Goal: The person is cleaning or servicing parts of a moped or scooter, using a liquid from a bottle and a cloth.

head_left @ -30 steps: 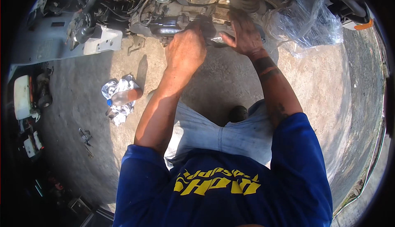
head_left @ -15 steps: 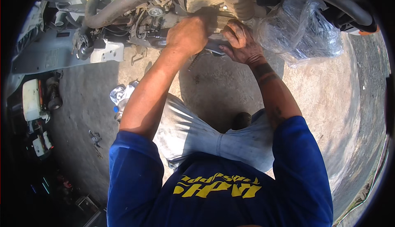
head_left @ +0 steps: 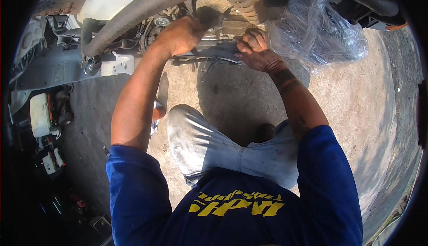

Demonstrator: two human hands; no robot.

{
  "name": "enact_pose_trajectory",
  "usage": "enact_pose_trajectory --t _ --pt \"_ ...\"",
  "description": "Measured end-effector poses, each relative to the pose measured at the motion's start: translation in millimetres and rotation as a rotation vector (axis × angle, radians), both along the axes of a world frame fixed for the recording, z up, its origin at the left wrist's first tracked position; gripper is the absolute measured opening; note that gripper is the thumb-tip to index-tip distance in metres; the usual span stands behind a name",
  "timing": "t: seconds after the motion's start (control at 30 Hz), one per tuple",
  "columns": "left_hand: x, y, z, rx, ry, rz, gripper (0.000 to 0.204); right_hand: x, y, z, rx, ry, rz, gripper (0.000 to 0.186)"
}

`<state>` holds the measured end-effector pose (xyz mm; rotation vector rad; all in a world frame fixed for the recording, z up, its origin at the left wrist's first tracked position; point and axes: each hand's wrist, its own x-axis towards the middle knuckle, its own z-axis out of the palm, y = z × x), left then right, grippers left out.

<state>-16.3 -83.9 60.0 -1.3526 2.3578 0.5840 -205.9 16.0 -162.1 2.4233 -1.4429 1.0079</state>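
Head view: over the last second my left hand has gone leftward along the metal assembly and ended up nearer the round metal-rimmed part. My right hand kept roughly its spot, but its fingers went from spread flat to bent. Gap between hands is wider, so more of the long grey piece shows between them. Camera tilted too: thick dark curved bar now crosses above both hands. My read: left changed its working point, right probably does the steadying.

Grip: left is folded nearly into a fist, knuckles up. Its fingertips are hidden; can't tell what, if anything, it has hold of. Right is half curled over the near edge, thumb low by the right end of the grey piece. Looks like contact; can't confirm a pinch.

Layout: metal assembly sits directly under and between both hands and runs on beyond them. Grey piece lies along its near side, right of the left hand and left of the right thumb. Thin dark coil-like piece hangs just nearer me. Ribbed tube is beyond the right hand, clear plastic bundle just right of it.
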Motion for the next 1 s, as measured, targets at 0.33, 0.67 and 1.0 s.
enact_pose_trajectory --t 0.33,0.67,1.0 --pt "21.7 1.1 -5.2 -0.089 0.209 -0.114 0.040 -1.4 5.0 7.3 -0.009 0.015 -0.087 0.038" --pt "47.8 -8.3 12.0 -0.112 0.444 0.067 0.026 -0.6 8.4 18.3 -0.076 0.009 -0.198 0.055" --pt "1.8 -26.9 -29.9 -0.022 0.164 -0.171 0.022 -1.3 3.7 20.2 0.140 -0.099 -0.332 0.075"
